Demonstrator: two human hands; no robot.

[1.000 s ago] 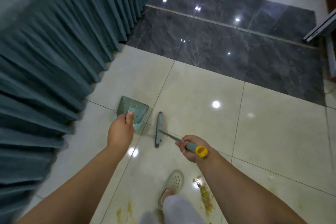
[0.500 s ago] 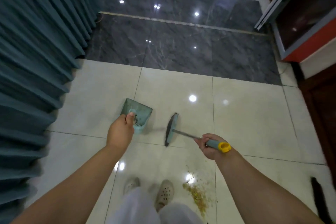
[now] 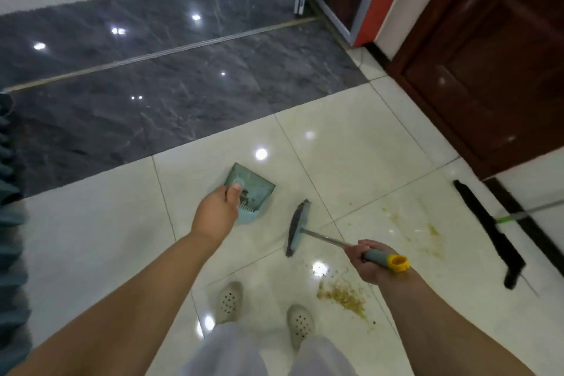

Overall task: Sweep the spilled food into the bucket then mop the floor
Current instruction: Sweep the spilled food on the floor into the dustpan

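L hand fingers closed on handle of teal dustpan, thumb on top; pan held off the floor tiles, tilted, some dark bits inside nr the comb edge. R hand fingers wrapped around grey grip of small broom, yellow end cap sticking out behind the hand, metal shaft running fwd-left to the brush head. Brush head sits between the two hands, just right of dustpan, not touching it. Spilled food: yellowish crumb pile on floor directly below/behind R fingers, close to R shoe; L shoe further left. Second patch, yellow smears, to the right of R hand. Black squeegee-type mop head w/ green-collar pole lies well right of R fingers. Dark marble strip far ahead of both hands; teal curtain far left of L hand. Bucket not seen.
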